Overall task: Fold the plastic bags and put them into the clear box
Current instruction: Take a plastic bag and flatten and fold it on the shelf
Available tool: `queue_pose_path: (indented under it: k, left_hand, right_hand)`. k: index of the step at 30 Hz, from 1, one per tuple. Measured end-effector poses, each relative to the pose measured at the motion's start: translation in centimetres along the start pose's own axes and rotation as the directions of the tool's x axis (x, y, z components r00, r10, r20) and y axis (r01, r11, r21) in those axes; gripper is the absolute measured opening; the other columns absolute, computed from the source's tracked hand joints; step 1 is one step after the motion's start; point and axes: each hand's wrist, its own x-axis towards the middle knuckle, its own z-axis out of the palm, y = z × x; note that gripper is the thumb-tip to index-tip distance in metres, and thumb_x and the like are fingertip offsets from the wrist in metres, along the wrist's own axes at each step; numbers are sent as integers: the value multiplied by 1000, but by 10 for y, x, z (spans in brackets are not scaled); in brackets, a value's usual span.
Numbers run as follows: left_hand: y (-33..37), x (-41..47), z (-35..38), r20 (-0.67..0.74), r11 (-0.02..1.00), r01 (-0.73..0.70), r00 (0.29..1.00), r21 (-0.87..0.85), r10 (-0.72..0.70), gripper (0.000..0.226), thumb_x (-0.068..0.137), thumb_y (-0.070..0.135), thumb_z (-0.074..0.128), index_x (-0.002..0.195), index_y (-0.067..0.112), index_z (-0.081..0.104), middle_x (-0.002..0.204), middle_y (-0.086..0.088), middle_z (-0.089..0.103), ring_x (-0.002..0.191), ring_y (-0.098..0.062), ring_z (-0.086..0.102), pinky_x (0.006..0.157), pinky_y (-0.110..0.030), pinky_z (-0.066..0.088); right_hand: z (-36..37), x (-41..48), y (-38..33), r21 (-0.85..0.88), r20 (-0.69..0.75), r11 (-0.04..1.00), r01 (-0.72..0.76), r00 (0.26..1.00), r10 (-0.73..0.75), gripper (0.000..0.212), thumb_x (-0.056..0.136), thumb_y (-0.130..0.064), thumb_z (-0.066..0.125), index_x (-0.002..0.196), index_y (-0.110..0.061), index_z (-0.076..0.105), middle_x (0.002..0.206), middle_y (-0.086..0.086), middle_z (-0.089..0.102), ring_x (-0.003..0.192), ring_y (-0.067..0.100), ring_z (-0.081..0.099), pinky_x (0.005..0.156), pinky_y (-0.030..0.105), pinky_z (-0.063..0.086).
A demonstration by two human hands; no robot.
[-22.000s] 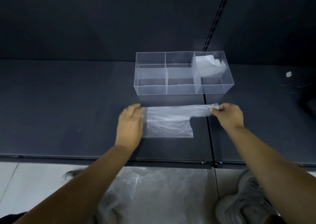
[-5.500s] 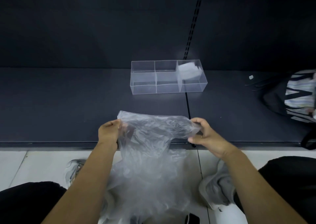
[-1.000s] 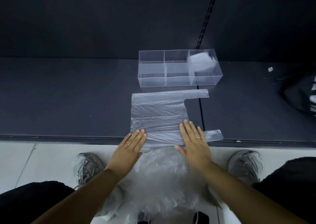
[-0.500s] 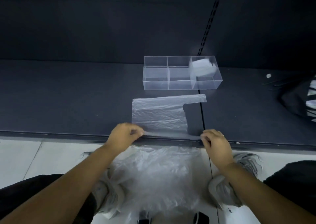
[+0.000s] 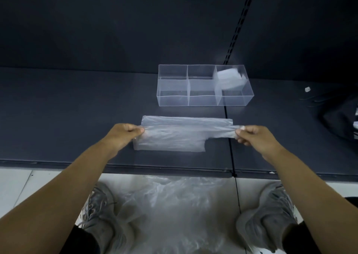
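At centre frame the left hand (image 5: 125,135) and right hand (image 5: 251,137) are each pinching an end of the plastic bag (image 5: 174,137), half-folded on the dark shelf (image 5: 67,108) just below the clear box (image 5: 173,101). Uneven pull is judged to be risking a skewed crease or slipped film. More bags (image 5: 174,205) are lying on the pale floor (image 5: 15,186), lower centre.

Bare forearms (image 5: 73,182) behind the left hand (image 5: 124,135) and right hand (image 5: 253,137); below them, grey laced mesh sneakers (image 5: 98,215) and black trousers (image 5: 81,242).
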Motion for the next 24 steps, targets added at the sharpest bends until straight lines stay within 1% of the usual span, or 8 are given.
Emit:
queue_pose_path:
  k: [4,8,12,15,18,19,21,24]
  left_hand:
    - [1,34,4,-121,999,16,993,44,-11,19,80,32,76,79,13,75,95,1,72,93,-10,64,95,-27,46]
    - [-2,54,16,-247,981,13,968,195,36,30,79,40,75,63,15,69,65,7,66,68,-11,61,60,-21,42]
    - [-1,52,27,-339,916,-43,921,398,191,27,86,36,68,69,15,67,67,0,63,72,-23,60,59,-28,44]
    - [0,40,41,-373,718,-225,731,659,571,8,89,12,63,90,6,69,90,-15,62,84,-35,54,76,-42,46]
    - [-8,25,67,-50,394,-467,594,792,803,28,91,11,46,101,2,70,105,-18,65,92,-38,62,88,-44,49]
    - [-14,22,74,56,343,-502,623,794,780,37,93,18,39,112,1,67,116,-19,64,106,-37,61,99,-45,45]
    - [-24,21,80,174,349,-459,773,817,609,52,99,35,31,141,5,44,148,-13,41,138,-30,36,117,-43,20]
    - [-44,28,79,158,322,-332,872,886,464,67,95,59,6,150,24,-8,158,3,-11,147,-19,-12,117,-35,-14]
  right_hand:
    - [16,35,0,-59,-184,997,-54,982,42,16,88,-21,67,75,-12,69,71,3,62,70,14,54,69,25,41]
    - [28,57,6,-131,-254,985,-114,964,78,19,88,-23,67,70,-16,67,77,2,65,77,15,57,72,25,40]
    - [31,66,8,-224,-287,967,-125,956,57,19,88,-27,66,75,-14,70,69,0,63,69,16,57,54,23,38]
    - [32,67,8,-257,-297,958,-123,954,43,20,88,-28,65,75,-14,69,66,-1,60,68,18,56,51,20,35]
    - [33,68,7,-278,-309,951,-133,950,42,22,89,-29,65,78,-11,70,71,4,63,70,20,57,54,24,37]
    - [34,68,6,-281,-313,950,-138,949,45,23,89,-29,65,78,-10,70,72,6,63,71,22,58,55,25,38]
    - [34,68,4,-280,-316,947,-159,947,66,23,89,-29,64,76,-10,67,74,8,64,74,26,60,58,27,41]
    - [40,61,-6,-306,-369,931,-199,926,77,15,90,-24,63,85,-9,63,94,13,67,83,28,59,67,31,45]
